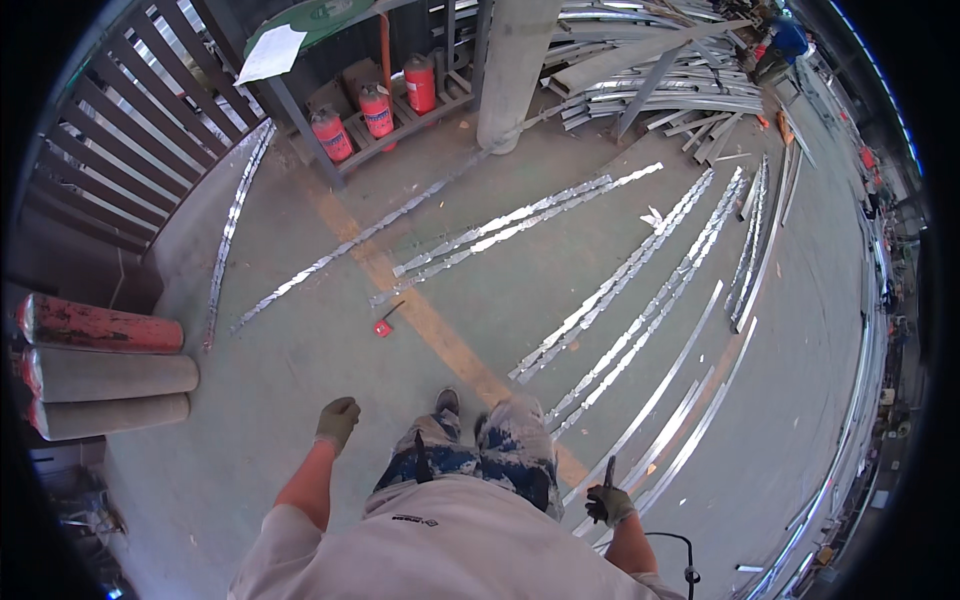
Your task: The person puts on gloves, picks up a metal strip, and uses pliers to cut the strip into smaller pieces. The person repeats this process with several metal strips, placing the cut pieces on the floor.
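My left hand, in a greenish work glove, hangs in front of me to the left with fingers curled and nothing showing in it. On the right, my gloved right hand is closed around a slim dark stick-like tool that points upward; its exact kind is unclear. A black cable loops beside that forearm. Long flat metal strips lie on the floor near my right hand. Ahead, pairs of crinkled silvery strips fan out. A small red object with a dark rod rests on the floor.
Three large gas cylinders lie stacked at left. Red fire extinguishers stand on a rack beside a concrete column. Metal profiles are piled at the far right, near a person in blue. A slatted fence borders the left.
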A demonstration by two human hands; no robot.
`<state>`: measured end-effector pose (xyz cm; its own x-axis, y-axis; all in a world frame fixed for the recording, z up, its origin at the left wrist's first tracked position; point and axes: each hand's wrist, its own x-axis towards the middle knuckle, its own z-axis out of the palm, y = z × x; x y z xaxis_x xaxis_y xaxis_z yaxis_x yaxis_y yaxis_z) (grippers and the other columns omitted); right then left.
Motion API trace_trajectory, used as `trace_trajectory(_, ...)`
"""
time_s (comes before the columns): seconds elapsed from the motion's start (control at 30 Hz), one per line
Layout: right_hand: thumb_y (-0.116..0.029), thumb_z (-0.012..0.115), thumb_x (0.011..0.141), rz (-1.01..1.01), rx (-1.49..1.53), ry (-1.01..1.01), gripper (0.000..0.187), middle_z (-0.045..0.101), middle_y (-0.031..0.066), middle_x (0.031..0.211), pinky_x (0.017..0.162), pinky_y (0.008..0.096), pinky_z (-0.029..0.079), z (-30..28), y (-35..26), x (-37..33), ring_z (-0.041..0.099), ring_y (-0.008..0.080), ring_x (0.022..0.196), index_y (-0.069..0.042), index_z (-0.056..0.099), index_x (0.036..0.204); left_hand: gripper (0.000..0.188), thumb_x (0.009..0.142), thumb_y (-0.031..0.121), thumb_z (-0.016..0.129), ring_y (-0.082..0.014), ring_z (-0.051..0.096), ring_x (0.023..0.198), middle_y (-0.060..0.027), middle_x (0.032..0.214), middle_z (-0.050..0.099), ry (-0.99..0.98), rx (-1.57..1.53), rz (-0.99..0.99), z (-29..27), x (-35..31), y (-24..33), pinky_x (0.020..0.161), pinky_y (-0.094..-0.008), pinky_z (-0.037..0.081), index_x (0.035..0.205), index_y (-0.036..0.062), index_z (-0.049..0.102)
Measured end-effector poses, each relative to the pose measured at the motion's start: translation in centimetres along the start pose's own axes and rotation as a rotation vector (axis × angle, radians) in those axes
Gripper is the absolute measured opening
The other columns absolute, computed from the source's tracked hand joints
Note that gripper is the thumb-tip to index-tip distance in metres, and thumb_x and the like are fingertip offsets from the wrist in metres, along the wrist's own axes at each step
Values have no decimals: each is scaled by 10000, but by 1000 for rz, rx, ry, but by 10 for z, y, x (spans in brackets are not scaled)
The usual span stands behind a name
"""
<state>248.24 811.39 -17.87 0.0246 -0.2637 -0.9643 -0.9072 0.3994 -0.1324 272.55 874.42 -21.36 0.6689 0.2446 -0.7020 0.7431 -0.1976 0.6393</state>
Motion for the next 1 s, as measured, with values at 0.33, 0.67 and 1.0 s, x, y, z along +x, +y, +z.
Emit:
trace_trajectory(0.33,-267,735,942,100,-249,-77,275,704,73,971,566,378,576,43,-196,83,711,257,733,-61,683,1115,406,890,216,699,-137,649,775,-79,909,722,89,-45,-217,63,17,40,691,-288,525,1229,-6,702)
trace_trajectory(0.67,-238,771,900,-5,-264,-83,338,721,107,1029,565,365,595,81,-455,87,716,243,758,-46,678,1161,665,894,223,807,-275,658,1182,-183,1323,665,19,192,515,226,101,385,983,-384,537,1459,6,532)
trace_trajectory(1.0,-180,743,911,-48,-184,-48,214,692,97,851,474,323,535,91,-547,108,696,220,681,-36,680,1057,962,792,225,866,-457,539,1345,-293,1512,472,-13,288,1118,344,159,637,1096,-483,472,1570,31,336)
